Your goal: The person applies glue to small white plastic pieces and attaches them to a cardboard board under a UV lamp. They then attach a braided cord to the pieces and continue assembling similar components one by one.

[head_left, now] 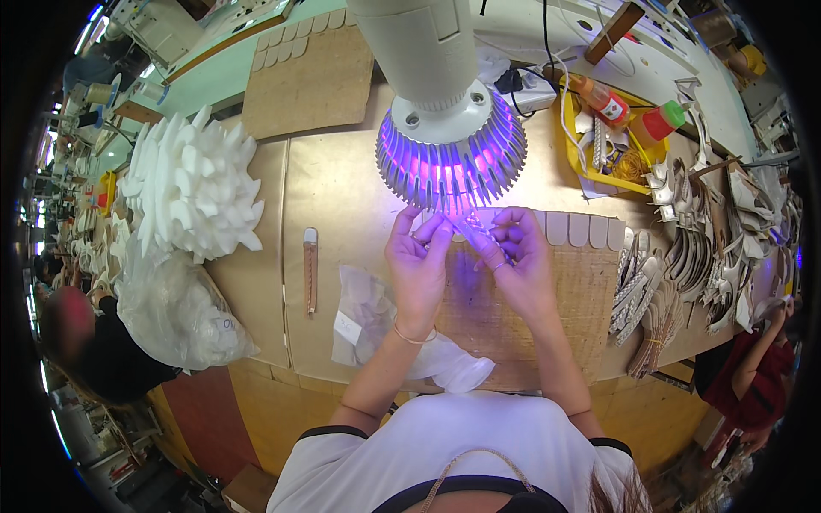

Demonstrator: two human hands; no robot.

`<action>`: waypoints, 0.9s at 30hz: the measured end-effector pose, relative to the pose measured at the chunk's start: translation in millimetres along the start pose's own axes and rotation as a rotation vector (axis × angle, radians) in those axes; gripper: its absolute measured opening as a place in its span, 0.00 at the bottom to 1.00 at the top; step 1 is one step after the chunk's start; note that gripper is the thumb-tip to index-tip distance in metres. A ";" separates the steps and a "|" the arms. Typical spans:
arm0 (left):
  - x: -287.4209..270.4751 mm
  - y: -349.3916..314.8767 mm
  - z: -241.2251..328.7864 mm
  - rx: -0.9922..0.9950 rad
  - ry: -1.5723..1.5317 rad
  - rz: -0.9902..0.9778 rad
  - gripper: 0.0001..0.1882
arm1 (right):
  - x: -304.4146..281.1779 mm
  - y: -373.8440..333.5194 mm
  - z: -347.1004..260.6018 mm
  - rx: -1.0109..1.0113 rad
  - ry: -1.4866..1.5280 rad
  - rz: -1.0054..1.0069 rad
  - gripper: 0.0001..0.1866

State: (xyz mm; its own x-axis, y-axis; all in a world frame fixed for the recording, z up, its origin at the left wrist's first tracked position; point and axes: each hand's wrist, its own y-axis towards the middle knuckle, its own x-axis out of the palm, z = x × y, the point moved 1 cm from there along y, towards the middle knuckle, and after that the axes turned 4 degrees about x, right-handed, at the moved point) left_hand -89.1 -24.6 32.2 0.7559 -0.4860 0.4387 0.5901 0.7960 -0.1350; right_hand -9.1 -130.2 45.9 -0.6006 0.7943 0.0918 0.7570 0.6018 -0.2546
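Both my hands meet just under the glowing violet rim of a finned lamp [451,158]. My left hand [419,265] is closed, thumb and fingertips pinched together at a small piece. My right hand [523,263] pinches at the same spot, its thumb pointing in toward the left fingertips. Violet glare and the fingers hide what lies between them, so its kind cannot be told. Below the hands is a brown cardboard sheet [547,316] with a row of pale round-ended pieces [578,229] along its far edge.
A narrow strip [310,274] and a clear plastic bag [363,295] lie left of my hands. White foam-like pieces [192,184] are heaped farther left. At right are a yellow basket [620,184] with bottles and piled straps [637,282]. People sit at both sides.
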 end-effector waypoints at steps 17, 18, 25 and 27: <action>0.4 -4.6 -0.1 -0.034 -0.009 -0.023 0.23 | -2.5 -4.0 -1.4 -0.004 -0.002 0.006 0.14; 0.7 -4.8 -0.2 -0.032 -0.006 -0.020 0.23 | -2.3 -4.4 -1.3 0.000 0.001 0.008 0.13; 2.5 -7.6 -1.2 -0.020 -0.025 0.007 0.23 | -2.5 -5.8 -2.4 0.018 0.019 -0.004 0.13; 1.7 -8.3 -0.4 -0.035 -0.054 0.012 0.22 | -2.6 -6.3 -3.2 0.025 0.020 -0.005 0.13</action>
State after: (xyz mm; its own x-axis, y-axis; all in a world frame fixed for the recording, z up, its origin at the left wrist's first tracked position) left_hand -92.5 -32.1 33.7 0.7474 -0.4554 0.4838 0.5912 0.7881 -0.1714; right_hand -11.5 -135.9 50.4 -0.5989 0.7928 0.1127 0.7471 0.6038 -0.2780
